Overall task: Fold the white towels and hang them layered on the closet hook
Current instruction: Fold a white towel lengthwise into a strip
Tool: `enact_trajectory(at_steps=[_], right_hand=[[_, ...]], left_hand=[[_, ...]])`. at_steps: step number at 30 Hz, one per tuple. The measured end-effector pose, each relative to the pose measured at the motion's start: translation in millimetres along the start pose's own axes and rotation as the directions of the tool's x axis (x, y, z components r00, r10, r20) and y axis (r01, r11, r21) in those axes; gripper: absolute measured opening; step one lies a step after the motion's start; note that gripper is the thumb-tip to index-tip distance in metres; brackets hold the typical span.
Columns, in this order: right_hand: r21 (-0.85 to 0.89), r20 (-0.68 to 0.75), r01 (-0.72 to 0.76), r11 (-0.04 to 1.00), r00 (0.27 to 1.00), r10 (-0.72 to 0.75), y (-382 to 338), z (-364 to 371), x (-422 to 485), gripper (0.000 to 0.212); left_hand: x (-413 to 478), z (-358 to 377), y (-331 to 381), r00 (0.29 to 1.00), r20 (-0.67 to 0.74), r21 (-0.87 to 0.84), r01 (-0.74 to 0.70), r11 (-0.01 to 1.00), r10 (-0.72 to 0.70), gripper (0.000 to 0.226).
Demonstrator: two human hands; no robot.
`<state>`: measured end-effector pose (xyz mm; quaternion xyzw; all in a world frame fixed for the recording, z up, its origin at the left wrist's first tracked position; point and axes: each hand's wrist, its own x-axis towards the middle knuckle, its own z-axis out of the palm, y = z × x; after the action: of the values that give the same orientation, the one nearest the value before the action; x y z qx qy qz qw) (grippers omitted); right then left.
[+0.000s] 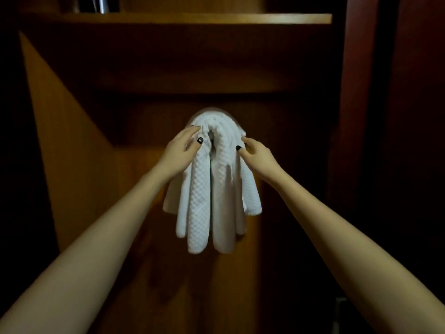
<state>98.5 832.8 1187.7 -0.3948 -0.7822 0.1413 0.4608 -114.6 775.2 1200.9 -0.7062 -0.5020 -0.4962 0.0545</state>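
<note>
inside the dim brown wooden closet (60, 141), a bundle of white waffle-weave towels (204, 201) hangs against the back panel. they are draped in layers over a point roughly at the middle of the panel. the hook itself is covered by cloth, so i can't make it out. the folded lengths fall side by side in several long strips. the two middle ones reach lowest, and the outer ones end higher up.

both bare arms reach in from below, one to each side of the bundle's top. the left hand (181, 150) lies on the upper left of the towels. its fingers are fairly straight across the outer layer, and its dark-nailed thumb sits against the front fold. the right hand (256, 154) is at the upper right edge. there its thumb and fingertips close together on the outermost fold, pinching the cloth.

above, a flat wooden shelf (192, 18) runs across the closet. something shiny and metallic (101, 3) stands on it at the left, too cut off to identify.
</note>
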Motion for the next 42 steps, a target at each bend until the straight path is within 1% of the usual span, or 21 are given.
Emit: enact_trajectory(at_steps=[2, 3, 5, 7, 10, 13, 17, 19, 23, 26, 27, 28, 31, 32, 34, 36, 38, 40, 42], right_hand=[[-0.047, -0.022, -0.003, 0.999, 1.000, 0.002, 2.3, 9.2, -49.4, 0.053], [-0.058, -0.024, -0.025, 0.998, 0.999, 0.024, 5.3, 14.0, -74.3, 0.053], [-0.084, 0.012, -0.099, 0.992, 0.995, 0.100, 14.2, 25.4, -124.5, 0.052], [-0.144, 0.102, -0.156, 0.977, 0.980, 0.171, 28.0, 38.6, -170.8, 0.052], [-0.235, 0.204, -0.247, 0.940, 0.933, 0.296, 54.1, 60.0, -232.2, 0.051], [-0.322, 0.292, -0.326, 0.889, 0.859, 0.420, 83.7, 84.3, -284.7, 0.054], [-0.416, 0.408, -0.374, 0.829, 0.738, 0.537, 127.9, 112.5, -336.3, 0.056], [-0.437, 0.448, -0.389, 0.811, 0.688, 0.571, 152.8, 125.1, -355.1, 0.056], [-0.457, 0.524, -0.416, 0.786, 0.589, 0.616, 200.6, 153.4, -382.5, 0.056], [-0.467, 0.571, -0.438, 0.768, 0.514, 0.640, 235.4, 177.1, -393.7, 0.051], [-0.467, 0.586, -0.445, 0.764, 0.491, 0.645, 246.7, 185.3, -397.2, 0.047], [-0.467, 0.597, -0.447, 0.763, 0.477, 0.645, 258.1, 194.5, -399.8, 0.044], [-0.447, 0.619, -0.443, 0.777, 0.474, 0.626, 293.0, 224.9, -405.1, 0.041], [-0.443, 0.627, -0.444, 0.779, 0.468, 0.623, 304.2, 235.7, -408.2, 0.040], [-0.439, 0.659, -0.413, 0.798, 0.455, 0.599, 328.5, 259.7, -417.6, 0.040], [-0.431, 0.700, -0.368, 0.824, 0.439, 0.563, 355.7, 287.5, -426.8, 0.041], [-0.421, 0.713, -0.365, 0.831, 0.434, 0.551, 387.4, 319.7, -434.2, 0.042], [-0.403, 0.709, -0.396, 0.825, 0.435, 0.556, 421.0, 355.0, -442.4, 0.042], [-0.378, 0.706, -0.441, 0.814, 0.432, 0.562, 454.4, 392.6, -454.0, 0.045]], left_hand=[[-44.6, 11.8, 5.5, 0.999, -0.036, -0.024, 0.009, 1.000, -0.010, 0.045], [-67.3, 19.7, 6.8, 0.999, -0.027, -0.031, 0.021, 0.999, -0.022, 0.046], [-114.8, 38.4, 5.3, 0.997, 0.036, -0.021, 0.069, 0.997, -0.068, 0.047], [-162.7, 58.8, -1.1, 0.984, 0.110, 0.017, 0.136, 0.991, -0.137, 0.048], [-227.7, 89.8, -13.8, 0.944, 0.237, 0.087, 0.214, 0.973, -0.229, 0.049], [-283.3, 119.5, -25.2, 0.869, 0.379, 0.167, 0.275, 0.947, -0.319, 0.049], [-346.2, 160.1, -46.7, 0.728, 0.530, 0.235, 0.367, 0.900, -0.435, 0.049], [-375.1, 181.1, -59.5, 0.672, 0.575, 0.260, 0.392, 0.883, -0.467, 0.050], [-426.6, 218.6, -85.2, 0.561, 0.617, 0.314, 0.467, 0.826, -0.552, 0.051], [-450.0, 241.3, -107.8, 0.489, 0.655, 0.380, 0.446, 0.811, -0.576, 0.052], [-456.1, 248.3, -115.5, 0.481, 0.662, 0.382, 0.444, 0.811, -0.575, 0.052], [-460.2, 254.8, -123.5, 0.490, 0.658, 0.378, 0.441, 0.814, -0.572, 0.051], [-471.2, 274.2, -152.0, 0.552, 0.624, 0.356, 0.429, 0.830, -0.553, 0.046], [-476.8, 281.2, -163.9, 0.551, 0.625, 0.356, 0.429, 0.830, -0.553, 0.045], [-491.0, 297.7, -190.5, 0.511, 0.650, 0.365, 0.439, 0.821, -0.563, 0.040], [-507.8, 317.3, -221.1, 0.469, 0.636, 0.369, 0.512, 0.776, -0.613, 0.029], [-529.0, 340.0, -250.4, 0.453, 0.607, 0.388, 0.547, 0.741, -0.653, 0.025], [-554.6, 364.7, -281.1, 0.459, 0.586, 0.403, 0.549, 0.732, -0.667, 0.030], [-582.5, 389.9, -314.0, 0.446, 0.568, 0.390, 0.594, 0.703, -0.692, 0.036]])
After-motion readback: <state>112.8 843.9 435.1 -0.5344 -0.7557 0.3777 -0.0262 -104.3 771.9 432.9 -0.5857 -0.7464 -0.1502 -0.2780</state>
